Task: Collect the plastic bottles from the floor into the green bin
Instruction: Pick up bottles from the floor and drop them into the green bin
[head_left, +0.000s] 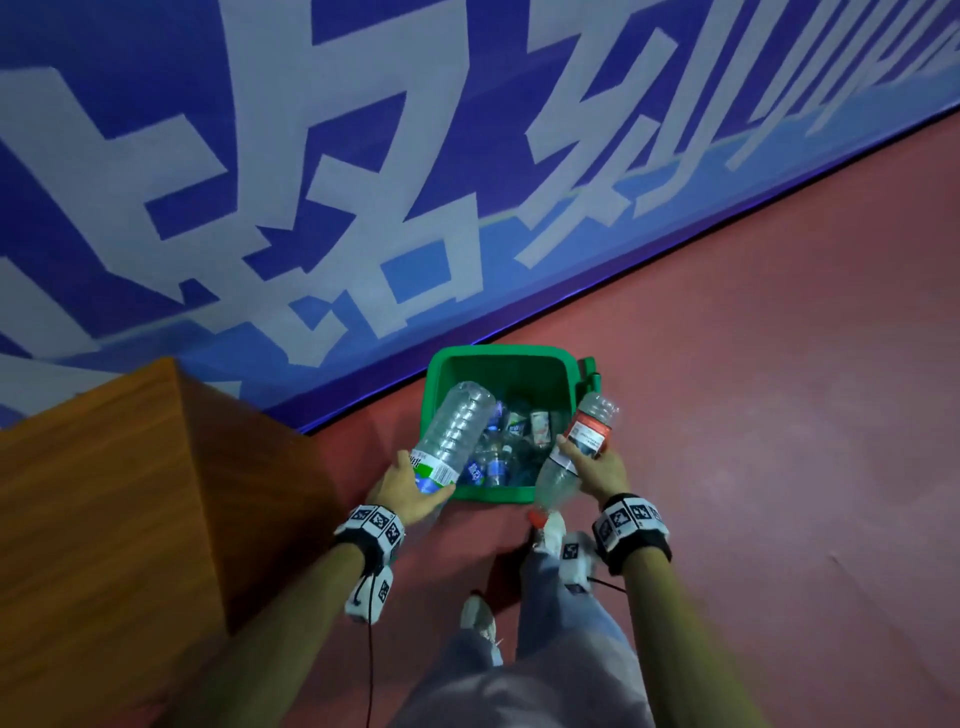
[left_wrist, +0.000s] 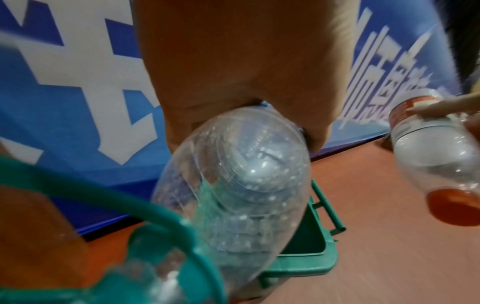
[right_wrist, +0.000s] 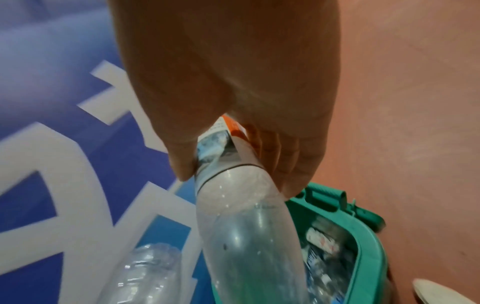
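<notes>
A red floor (head_left: 753, 364) meets a blue wall banner (head_left: 260, 156) with large pale characters. Against it stands the green bin (head_left: 498, 355), already holding several plastic bottles. The left hand (head_left: 402, 491) grips a large ribbed clear bottle (head_left: 454, 431) near its green-and-blue label, tilted over the bin's left rim. The right hand (head_left: 597, 470) wraps its fingers round a red-labelled bottle (head_left: 582, 441), red cap pointing down toward the person, just above the bin's right near corner. A wooden cabinet (head_left: 104, 519) stands to the left.
</notes>
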